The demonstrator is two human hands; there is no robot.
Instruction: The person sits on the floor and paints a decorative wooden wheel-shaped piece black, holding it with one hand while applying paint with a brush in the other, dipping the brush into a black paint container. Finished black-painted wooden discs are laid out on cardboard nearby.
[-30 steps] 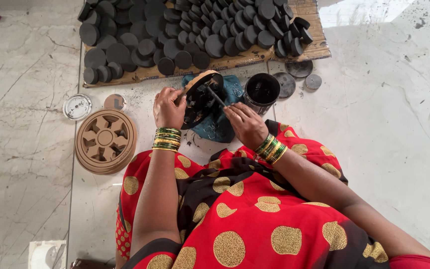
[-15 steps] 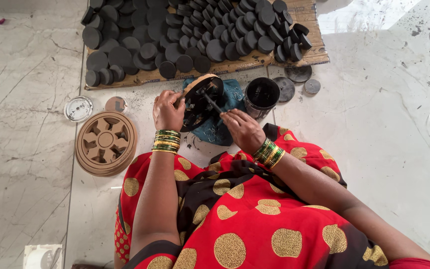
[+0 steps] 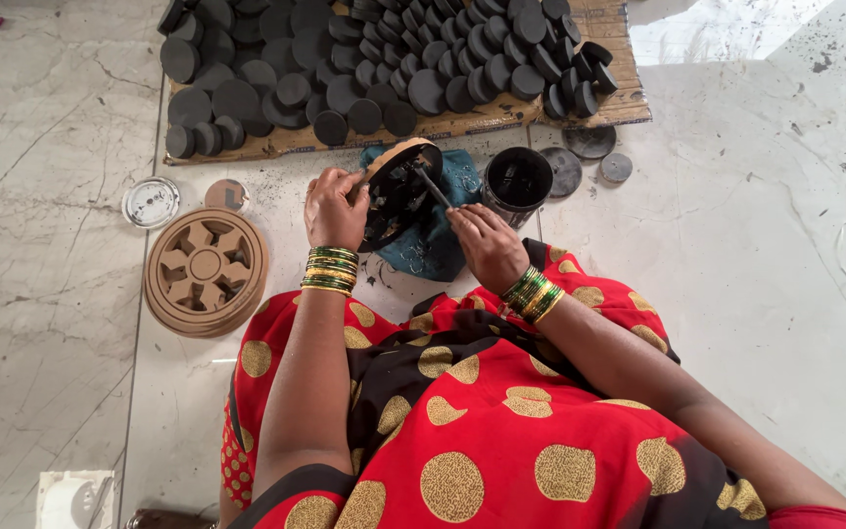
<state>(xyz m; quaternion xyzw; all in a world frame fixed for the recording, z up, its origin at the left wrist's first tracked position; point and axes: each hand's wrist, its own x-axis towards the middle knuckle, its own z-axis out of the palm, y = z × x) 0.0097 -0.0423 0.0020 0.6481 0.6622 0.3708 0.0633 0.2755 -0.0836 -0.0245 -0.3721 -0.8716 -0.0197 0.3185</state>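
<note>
Just ahead of our lap, over a teal cloth (image 3: 447, 250) spread on the marble floor (image 3: 756, 274), we hold a round wooden mould (image 3: 399, 186) tipped up on its edge, its blackened face turned toward our right side. Our left hand (image 3: 335, 206) is closed around the mould's pale rim, fingers wrapped over the top edge. Our right hand (image 3: 482, 240) pinches a thin dark rod (image 3: 433, 186), whose far end pokes into the mould's black face. Both wrists carry green and gold bangles (image 3: 330, 269).

Just right of the mould, a small black cup (image 3: 518, 179) stands on the floor, dark inside. Two loose black discs (image 3: 589, 147) lie beyond the cup, close to the board's edge.

Further out, a flat board (image 3: 629, 98) holds many black round cakes (image 3: 423, 88), some lying flat, others packed on edge in rows.

Left of our left arm, a second wooden mould (image 3: 206, 269) lies flat, showing wedge-shaped cut-outs around a hub. Beside it sit a small white dial-faced object (image 3: 150, 202) and a little round lid (image 3: 227, 194).

Red cloth with gold spots (image 3: 501, 421) covers our lap. Black smudges mark the floor at far right.
</note>
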